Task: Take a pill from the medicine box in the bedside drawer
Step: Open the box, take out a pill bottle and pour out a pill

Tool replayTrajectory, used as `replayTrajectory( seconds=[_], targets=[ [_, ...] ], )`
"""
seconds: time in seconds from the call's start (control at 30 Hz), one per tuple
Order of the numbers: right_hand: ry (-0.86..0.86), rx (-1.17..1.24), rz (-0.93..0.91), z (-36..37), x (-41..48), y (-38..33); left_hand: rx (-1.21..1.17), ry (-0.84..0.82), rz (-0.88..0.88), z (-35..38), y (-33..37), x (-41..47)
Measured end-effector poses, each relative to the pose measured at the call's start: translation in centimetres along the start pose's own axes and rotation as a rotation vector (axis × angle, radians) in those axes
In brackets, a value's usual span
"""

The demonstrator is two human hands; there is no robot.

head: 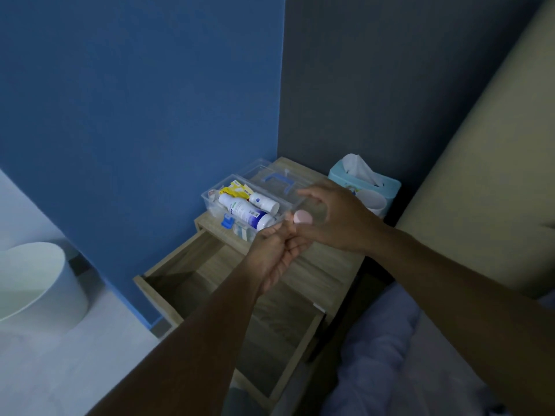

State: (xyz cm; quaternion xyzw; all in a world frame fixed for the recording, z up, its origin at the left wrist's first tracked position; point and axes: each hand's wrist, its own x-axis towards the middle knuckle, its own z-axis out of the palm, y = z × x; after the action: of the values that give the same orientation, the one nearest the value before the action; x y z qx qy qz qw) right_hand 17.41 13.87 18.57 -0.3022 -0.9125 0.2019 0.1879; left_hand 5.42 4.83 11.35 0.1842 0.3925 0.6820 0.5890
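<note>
The clear medicine box stands open on the bedside table top, its lid with a blue handle tipped back. Inside lie white bottles and a yellow packet. In front of the box my right hand is shut on a small clear container with a pink cap. My left hand comes up from below, its fingertips on the pink cap. No pill is visible. The wooden drawer below is pulled out and looks bare inside.
A teal tissue box and a white cup sit at the table's back right. A white round bin stands on the floor at left. The bed and a beige headboard are at right, with blue and grey walls behind.
</note>
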Motion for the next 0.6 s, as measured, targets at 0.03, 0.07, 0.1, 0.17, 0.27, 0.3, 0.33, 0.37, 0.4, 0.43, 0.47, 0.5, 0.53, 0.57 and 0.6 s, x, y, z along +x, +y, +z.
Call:
replayTrajectory(
  seconds=[0.03,0.07,0.1,0.17,0.27,0.3,0.33,0.37,0.4,0.43,0.47,0.5,0.53,0.57,0.6],
  targets=[
    [0.032,-0.061,0.028,0.1,0.1,0.0,0.002,-0.005,0.003,0.1,-0.1,0.0],
    [0.045,-0.092,0.038,0.1,0.2,-0.1,0.001,-0.005,0.001,0.1,-0.2,0.0],
    [0.036,-0.075,0.028,0.0,0.1,-0.1,0.006,-0.003,-0.004,0.1,-0.3,0.0],
    [-0.036,0.008,-0.019,-0.3,0.0,0.1,0.029,0.012,-0.015,0.0,-0.6,-0.1],
    [-0.168,0.061,-0.117,-0.6,0.2,0.3,0.009,0.023,-0.022,-0.3,-0.9,-0.2],
    [-0.182,0.055,-0.126,-0.5,0.3,0.4,-0.006,0.024,-0.023,-0.3,-0.9,-0.3],
    [-0.180,0.031,-0.120,-0.3,0.5,0.6,-0.013,0.025,-0.024,-0.3,-1.0,-0.3],
    [-0.172,-0.006,-0.099,-0.1,0.6,0.7,-0.013,0.027,-0.025,-0.4,-0.9,-0.3],
    [-0.157,-0.050,-0.062,0.1,0.6,0.7,-0.012,0.027,-0.024,-0.4,-0.9,-0.3],
    [-0.144,-0.096,-0.035,0.3,0.6,0.7,-0.013,0.024,-0.022,-0.5,-0.9,-0.4],
    [-0.140,-0.133,-0.029,0.3,0.5,0.6,-0.008,0.018,-0.019,-0.6,-0.9,-0.4],
    [-0.135,-0.143,-0.038,0.3,0.5,0.5,0.000,0.017,-0.018,-0.6,-1.0,-0.4],
    [-0.137,-0.140,-0.050,0.4,0.4,0.6,0.006,0.026,-0.021,-0.7,-1.0,-0.3],
    [-0.145,-0.125,-0.073,0.5,0.4,0.6,0.008,0.036,-0.025,-0.7,-1.0,-0.3],
    [-0.161,-0.100,-0.103,0.6,0.4,0.7,0.004,0.039,-0.028,-0.8,-1.1,-0.3]
  ],
)
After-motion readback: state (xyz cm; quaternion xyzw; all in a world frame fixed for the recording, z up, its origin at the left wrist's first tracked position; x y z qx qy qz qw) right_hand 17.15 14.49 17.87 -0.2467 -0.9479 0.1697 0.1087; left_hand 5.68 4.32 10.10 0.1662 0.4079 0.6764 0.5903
